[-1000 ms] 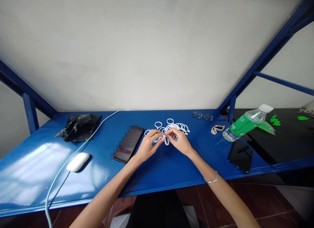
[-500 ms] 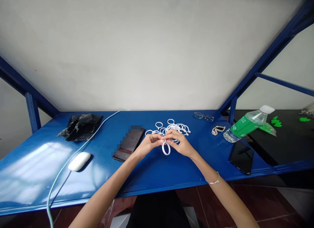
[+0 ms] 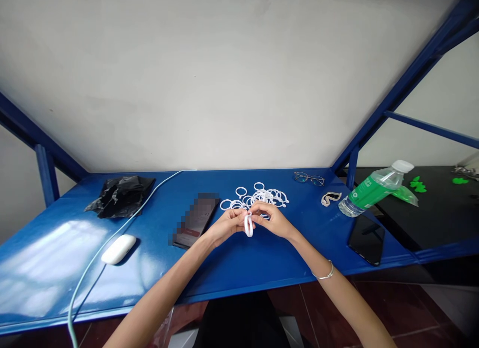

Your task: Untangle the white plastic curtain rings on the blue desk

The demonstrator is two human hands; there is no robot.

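Note:
My left hand [image 3: 226, 224] and my right hand [image 3: 271, 218] meet over the blue table [image 3: 262, 258], both pinching one white plastic ring [image 3: 248, 225] that hangs edge-on between the fingertips. Just behind the hands lies a pile of several white rings [image 3: 262, 195] on the table. A thin bracelet sits on my right wrist [image 3: 326, 274].
A phone [image 3: 195, 219] lies left of my hands, a second dark phone [image 3: 366, 238] at the right edge. A white case [image 3: 119, 248], a pale cable [image 3: 112, 235], a black bag [image 3: 120, 194], glasses [image 3: 309, 177], a small clip [image 3: 331, 198] and a green-labelled bottle [image 3: 374, 188] are also there.
The hands have lifted one ring out of the pile and drawn it slightly toward me; the ring has turned from face-on to edge-on.

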